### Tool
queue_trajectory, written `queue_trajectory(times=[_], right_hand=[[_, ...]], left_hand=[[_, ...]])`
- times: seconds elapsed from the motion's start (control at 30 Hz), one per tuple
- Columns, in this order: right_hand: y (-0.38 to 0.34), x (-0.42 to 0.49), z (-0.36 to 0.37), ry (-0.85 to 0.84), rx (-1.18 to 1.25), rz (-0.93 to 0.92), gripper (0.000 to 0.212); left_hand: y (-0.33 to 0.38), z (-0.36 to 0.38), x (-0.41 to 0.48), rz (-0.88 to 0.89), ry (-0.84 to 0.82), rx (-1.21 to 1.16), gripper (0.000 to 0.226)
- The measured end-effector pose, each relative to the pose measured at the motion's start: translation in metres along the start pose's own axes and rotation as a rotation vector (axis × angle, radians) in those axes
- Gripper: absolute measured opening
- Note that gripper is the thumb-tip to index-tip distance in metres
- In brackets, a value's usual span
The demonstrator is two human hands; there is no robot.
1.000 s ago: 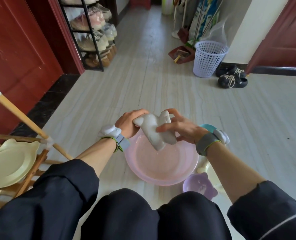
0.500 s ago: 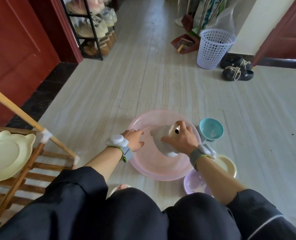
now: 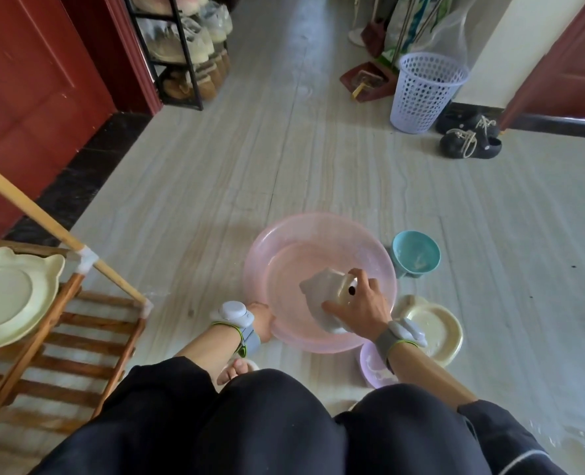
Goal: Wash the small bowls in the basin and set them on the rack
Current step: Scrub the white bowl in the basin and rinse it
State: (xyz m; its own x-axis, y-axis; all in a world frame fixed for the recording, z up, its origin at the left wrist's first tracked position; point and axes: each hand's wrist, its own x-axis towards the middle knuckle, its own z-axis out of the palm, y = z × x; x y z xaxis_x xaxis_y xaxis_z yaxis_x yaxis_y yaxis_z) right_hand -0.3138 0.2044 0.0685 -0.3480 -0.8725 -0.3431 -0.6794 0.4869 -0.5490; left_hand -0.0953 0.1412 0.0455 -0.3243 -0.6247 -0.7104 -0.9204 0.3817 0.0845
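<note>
Pink basin (image 3: 318,231) holds the white bowl (image 3: 321,290), gripped by the right hand's (image 3: 361,311) fingers; the left hand (image 3: 261,317) meets its rim, fingers hidden. One cream dish (image 3: 6,296) sits on the rack (image 3: 92,341); the teal bowl (image 3: 416,255), cream bowl (image 3: 436,329) and lilac bowl (image 3: 369,369) likely await washing.

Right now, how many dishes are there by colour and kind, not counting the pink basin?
White bowl, in the right hand: 1
Teal bowl: 1
Lilac bowl: 1
Cream bowl: 1
Cream plate, on the rack: 1
Total: 5
</note>
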Motion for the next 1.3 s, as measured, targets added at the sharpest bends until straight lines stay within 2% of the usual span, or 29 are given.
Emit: queue_trajectory(times=[0.13, 0.23, 0.43, 0.57, 0.67, 0.8, 1.03, 1.13, 1.3], right_hand=[[0.001, 0.001, -0.003, -0.073, -0.211, -0.016, 0.087], [0.0, 0.0, -0.005, -0.058, -0.153, 0.009, 0.086], [-0.03, -0.004, -0.026, 0.022, 0.203, 0.099, 0.076], [-0.068, -0.016, -0.047, 0.04, 0.648, 0.187, 0.064], [-0.103, -0.023, -0.064, 0.035, 0.928, 0.205, 0.064], [-0.155, -0.036, -0.087, -0.077, 1.11, 0.141, 0.065], [-0.232, -0.064, -0.119, -0.314, 1.167, -0.025, 0.041], [-0.271, -0.083, -0.121, -0.418, 1.179, -0.089, 0.049], [-0.329, -0.112, -0.104, -0.645, 1.189, -0.125, 0.06]], left_hand=[[0.005, -0.001, -0.007, 0.031, 0.03, 0.068, 0.041], [0.009, -0.007, -0.02, 0.055, 0.014, 0.078, 0.041], [-0.014, -0.045, -0.046, -0.053, 0.049, -0.026, 0.037], [-0.039, -0.087, -0.078, -0.076, 0.146, -0.016, 0.045], [-0.056, -0.117, -0.109, -0.128, 0.203, -0.022, 0.049], [-0.082, -0.146, -0.157, -0.174, 0.337, -0.009, 0.052], [-0.12, -0.172, -0.227, -0.226, 0.447, -0.066, 0.05], [-0.14, -0.177, -0.262, -0.267, 0.521, -0.09, 0.046], [-0.172, -0.178, -0.319, -0.346, 0.781, -0.13, 0.032]])
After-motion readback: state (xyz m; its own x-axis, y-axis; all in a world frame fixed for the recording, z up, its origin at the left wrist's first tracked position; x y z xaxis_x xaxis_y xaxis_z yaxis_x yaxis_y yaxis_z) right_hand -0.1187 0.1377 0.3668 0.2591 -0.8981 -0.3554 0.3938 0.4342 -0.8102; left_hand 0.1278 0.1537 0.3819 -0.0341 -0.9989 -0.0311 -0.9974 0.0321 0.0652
